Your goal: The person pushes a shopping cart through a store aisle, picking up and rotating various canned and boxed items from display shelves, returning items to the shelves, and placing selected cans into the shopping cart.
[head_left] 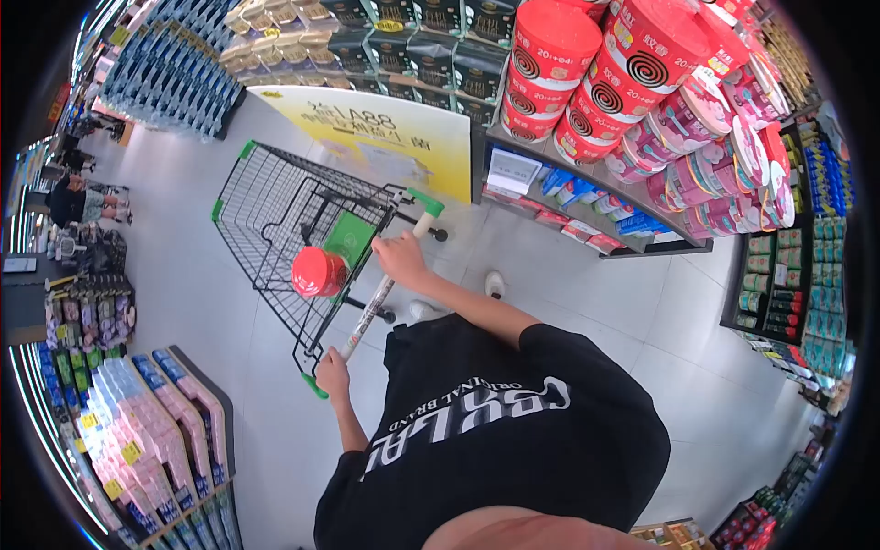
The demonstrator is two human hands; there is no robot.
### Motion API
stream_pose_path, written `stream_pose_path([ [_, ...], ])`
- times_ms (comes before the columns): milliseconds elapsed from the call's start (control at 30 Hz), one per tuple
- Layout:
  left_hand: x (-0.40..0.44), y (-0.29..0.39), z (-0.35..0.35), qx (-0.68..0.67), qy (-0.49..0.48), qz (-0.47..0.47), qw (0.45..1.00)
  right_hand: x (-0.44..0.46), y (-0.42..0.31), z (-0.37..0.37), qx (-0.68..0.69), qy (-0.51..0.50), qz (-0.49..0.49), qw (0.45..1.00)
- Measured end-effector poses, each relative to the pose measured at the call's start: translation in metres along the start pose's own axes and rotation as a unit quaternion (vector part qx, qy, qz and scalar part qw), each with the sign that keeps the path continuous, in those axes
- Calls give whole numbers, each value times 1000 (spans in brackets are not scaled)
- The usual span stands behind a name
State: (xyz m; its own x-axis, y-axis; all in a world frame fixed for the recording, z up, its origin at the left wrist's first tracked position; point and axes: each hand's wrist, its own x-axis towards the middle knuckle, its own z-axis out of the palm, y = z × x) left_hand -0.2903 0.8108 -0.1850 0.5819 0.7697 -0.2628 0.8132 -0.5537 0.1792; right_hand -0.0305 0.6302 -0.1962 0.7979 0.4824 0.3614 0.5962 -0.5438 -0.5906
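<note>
A wire shopping cart (266, 206) with green corner pieces stands in front of me. My right hand (401, 259) is closed around its handle bar (371, 307) near the end closer to the shelf. Toward the other end, my left hand (332, 374) wraps round the same bar. A red lidded tub (318, 272) sits in the cart close to the handle, beside a green panel (348, 238). Its lid faces me, and part of its side shows.
Red mosquito-coil tubs (632, 69) and pink tubs (706, 170) are stacked on a shelf at upper right. A yellow-and-white sign board (367, 137) stands beyond the cart. Pink-and-blue packs (137, 431) fill a display at lower left. A person (78, 202) is far off at left.
</note>
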Motion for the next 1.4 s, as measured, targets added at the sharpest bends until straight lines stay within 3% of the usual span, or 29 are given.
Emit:
stream_pose_path([
  [133, -30, 4, 10, -16, 5, -28, 999, -22, 11, -12, 44, 21, -9, 999],
  [400, -53, 7, 30, 47, -9, -2, 999, -41, 35, -45, 103, -72, 8, 992],
  [600, -64, 23, 28, 37, -13, 20, 999, -43, 43, -49, 104, -51, 6, 993],
  [833, -49, 34, 20, 38, -14, -30, 999, -35, 43, -42, 96, -46, 5, 994],
  [1167, 11, 21, 11, 11, -80, -36, 996, 12, 38, -21, 89, -48, 14, 995],
  [1300, 39, 21, -4, -22, -144, -42, 988, 35, 28, -10, 76, -61, 25, 995],
  [1400, 74, 13, -13, -55, -258, -66, 962, 53, 22, 8, 81, -50, 31, 995],
])
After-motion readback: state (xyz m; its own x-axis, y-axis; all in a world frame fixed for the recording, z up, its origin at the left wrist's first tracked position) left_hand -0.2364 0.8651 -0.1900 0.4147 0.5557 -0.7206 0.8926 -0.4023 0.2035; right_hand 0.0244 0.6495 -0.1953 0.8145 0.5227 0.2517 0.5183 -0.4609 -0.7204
